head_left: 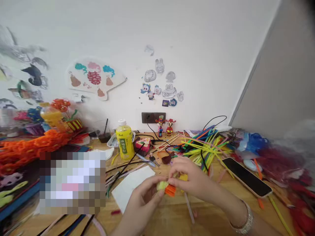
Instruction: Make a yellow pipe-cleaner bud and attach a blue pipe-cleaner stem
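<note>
Clearly, a small bundle of pipe cleaners [166, 187], yellow-green and orange, was held just above the wooden desk [157, 223]. It was grasped from one side by the fingers of the left hand [141, 200], and the fingertips of the right hand [190, 175] were pressed on its upper part, so it was gripped by both hands and was not released. Exactly how the strands were joined could not be told, because they were partly hidden by the fingers. A white card [131, 186] was lying just beside the left hand, and a heap of coloured pipe cleaners [204, 147] was seen beyond the right hand. A black phone [246, 177] was lying on the desk to the right, and a yellow bottle [125, 141] was standing near the wall. A bracelet [243, 218] was worn on the right wrist.
</note>
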Demonstrator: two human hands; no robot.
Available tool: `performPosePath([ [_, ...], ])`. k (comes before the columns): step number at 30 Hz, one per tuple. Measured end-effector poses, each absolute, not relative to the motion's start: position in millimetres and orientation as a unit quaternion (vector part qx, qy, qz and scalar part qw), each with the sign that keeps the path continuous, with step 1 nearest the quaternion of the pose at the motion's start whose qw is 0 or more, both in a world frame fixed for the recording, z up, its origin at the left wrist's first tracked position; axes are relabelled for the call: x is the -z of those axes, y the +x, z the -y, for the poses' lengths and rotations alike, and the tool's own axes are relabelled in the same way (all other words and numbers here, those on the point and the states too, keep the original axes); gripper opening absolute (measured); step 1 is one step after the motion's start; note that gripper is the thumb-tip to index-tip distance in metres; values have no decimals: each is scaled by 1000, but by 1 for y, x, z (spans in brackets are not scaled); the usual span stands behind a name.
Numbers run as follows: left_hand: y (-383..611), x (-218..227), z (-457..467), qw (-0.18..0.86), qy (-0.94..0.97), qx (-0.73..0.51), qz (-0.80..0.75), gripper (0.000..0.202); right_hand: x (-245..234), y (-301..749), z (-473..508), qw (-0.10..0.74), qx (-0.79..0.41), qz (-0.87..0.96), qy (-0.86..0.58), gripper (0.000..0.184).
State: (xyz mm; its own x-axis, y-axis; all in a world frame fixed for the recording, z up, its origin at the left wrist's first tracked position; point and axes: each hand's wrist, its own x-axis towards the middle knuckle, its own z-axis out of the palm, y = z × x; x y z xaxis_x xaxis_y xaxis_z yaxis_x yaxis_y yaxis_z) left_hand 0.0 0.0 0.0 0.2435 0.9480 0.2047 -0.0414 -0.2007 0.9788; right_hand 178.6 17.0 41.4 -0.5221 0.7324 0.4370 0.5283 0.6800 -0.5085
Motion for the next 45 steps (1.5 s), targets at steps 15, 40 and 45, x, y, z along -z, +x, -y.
performPosePath([
  [15,3,-7,0,517,590,-454,-423,21,-51,174,-8,258,61,911,-317,12],
  [40,2,-2,1,379,631,-491,-466,19,-45,158,3,277,255,869,-322,27],
  [45,3,-3,3,402,625,-494,-451,16,-40,160,0,275,220,877,-327,23],
])
